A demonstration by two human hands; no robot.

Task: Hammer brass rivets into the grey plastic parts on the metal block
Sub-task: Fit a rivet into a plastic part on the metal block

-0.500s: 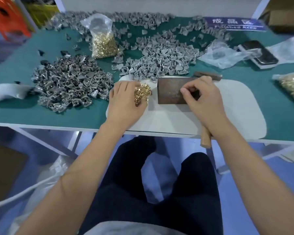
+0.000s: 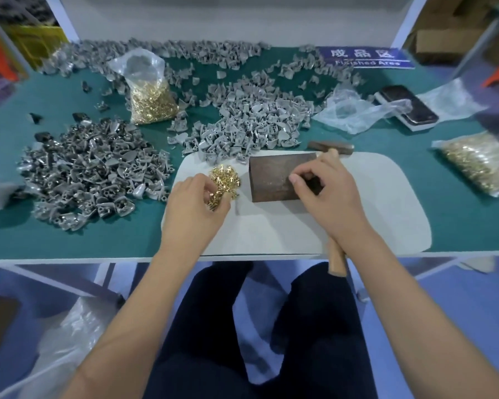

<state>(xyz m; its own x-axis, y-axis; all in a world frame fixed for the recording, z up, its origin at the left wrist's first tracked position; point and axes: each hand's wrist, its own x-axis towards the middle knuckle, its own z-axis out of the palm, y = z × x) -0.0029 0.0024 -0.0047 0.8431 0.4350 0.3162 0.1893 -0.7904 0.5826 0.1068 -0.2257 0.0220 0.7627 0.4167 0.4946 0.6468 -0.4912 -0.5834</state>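
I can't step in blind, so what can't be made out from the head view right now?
- Whatever the right hand pinches on the metal block: hidden by its fingers.
- Hammer handle middle: covered by the right hand and wrist.
- Whether the left hand has a rivet out of the loose rivet pile: fingertips hide it, too small.

A blue sign (image 2: pixel 365 57) lies at the far right of the green counter (image 2: pixel 69 231). Near it, a phone (image 2: pixel 406 109) rests beside crumpled plastic (image 2: pixel 355 110). Cardboard boxes (image 2: pixel 444 44) stand beyond.
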